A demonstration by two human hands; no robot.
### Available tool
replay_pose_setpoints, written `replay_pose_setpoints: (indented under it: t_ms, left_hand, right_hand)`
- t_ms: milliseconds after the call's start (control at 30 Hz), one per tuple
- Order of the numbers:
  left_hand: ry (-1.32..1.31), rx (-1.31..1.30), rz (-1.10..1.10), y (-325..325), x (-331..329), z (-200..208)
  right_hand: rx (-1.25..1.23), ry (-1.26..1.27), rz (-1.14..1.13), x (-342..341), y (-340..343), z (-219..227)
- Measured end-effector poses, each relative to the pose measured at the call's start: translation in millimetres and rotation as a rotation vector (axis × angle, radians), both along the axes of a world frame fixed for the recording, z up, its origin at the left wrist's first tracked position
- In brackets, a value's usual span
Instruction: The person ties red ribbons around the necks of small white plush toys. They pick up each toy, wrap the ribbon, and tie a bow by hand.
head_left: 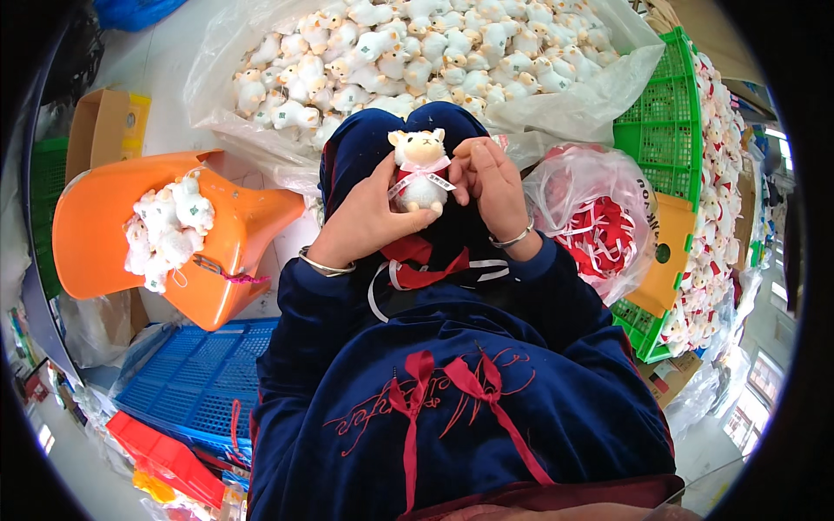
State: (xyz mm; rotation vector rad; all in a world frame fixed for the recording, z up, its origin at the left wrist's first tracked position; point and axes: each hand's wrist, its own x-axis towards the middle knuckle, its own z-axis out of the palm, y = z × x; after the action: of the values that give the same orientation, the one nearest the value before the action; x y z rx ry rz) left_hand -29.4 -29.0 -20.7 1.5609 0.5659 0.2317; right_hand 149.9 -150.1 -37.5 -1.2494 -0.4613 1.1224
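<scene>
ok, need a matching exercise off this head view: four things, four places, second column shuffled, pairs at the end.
Things
1. Plush toy with pink bow
2. Small cluster of white toys
3. Red pieces with white ribbons
4. Large pile of white toys

Places
A. Inside a clear bag at the person's right
B. On plastic sheeting at the top of the picture
C. In the left hand
D. On the orange chair

Pairs: 1-C, 2-D, 3-A, 4-B
</scene>
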Motion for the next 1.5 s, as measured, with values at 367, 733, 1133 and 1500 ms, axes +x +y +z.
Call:
replay_pose_setpoints:
  t_ms: [367, 733, 1133, 1500]
  left_hand:
    - [0.134, -0.106, 0.086, -10.0, 14.0, 4.8]
    - [0.197, -0.060, 0.332, -22.0, 28.0, -2.7]
    - [-0.021, 0.163, 0.418, -23.0, 17.2, -3.3]
    - [0.024, 0.236, 0.358, -17.0, 23.2, 15.6]
  right_hand:
    - [-0.128, -0.298, 0.157, -5.7, -15.0, 17.1]
    - [-0.068, -0.421, 0.171, -10.5, -19.7, 4.9]
    - [-0.072, -0.145, 0.091, 2.6, -14.7, 13.6]
    - [-0.075, -0.228, 0.131, -6.0, -6.8, 16.9]
